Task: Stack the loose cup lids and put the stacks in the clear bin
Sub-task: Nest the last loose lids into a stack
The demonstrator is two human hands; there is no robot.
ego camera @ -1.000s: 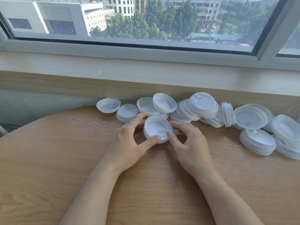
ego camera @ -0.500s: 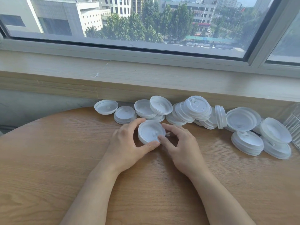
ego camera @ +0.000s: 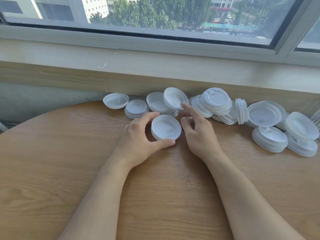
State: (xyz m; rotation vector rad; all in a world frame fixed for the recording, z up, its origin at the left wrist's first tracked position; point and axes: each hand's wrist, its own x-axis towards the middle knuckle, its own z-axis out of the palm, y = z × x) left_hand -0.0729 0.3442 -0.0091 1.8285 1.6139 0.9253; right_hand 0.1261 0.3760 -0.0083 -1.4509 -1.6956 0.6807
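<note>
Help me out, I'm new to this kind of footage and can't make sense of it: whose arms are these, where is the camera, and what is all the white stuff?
There is no machine here. A person wears a wide-angle camera on the head, so you look down along their two bare arms at a round wooden table pushed against a wall under a window.

The white things are plastic cup lids. Many lie loose or in short leaning piles along the far edge of the table.

The left hand holds a small stack of lids between thumb and fingers, resting on the table. The right hand holds nothing; its forefinger reaches out to a tilted lid behind the stack. Whether it touches is hard to tell.
</note>
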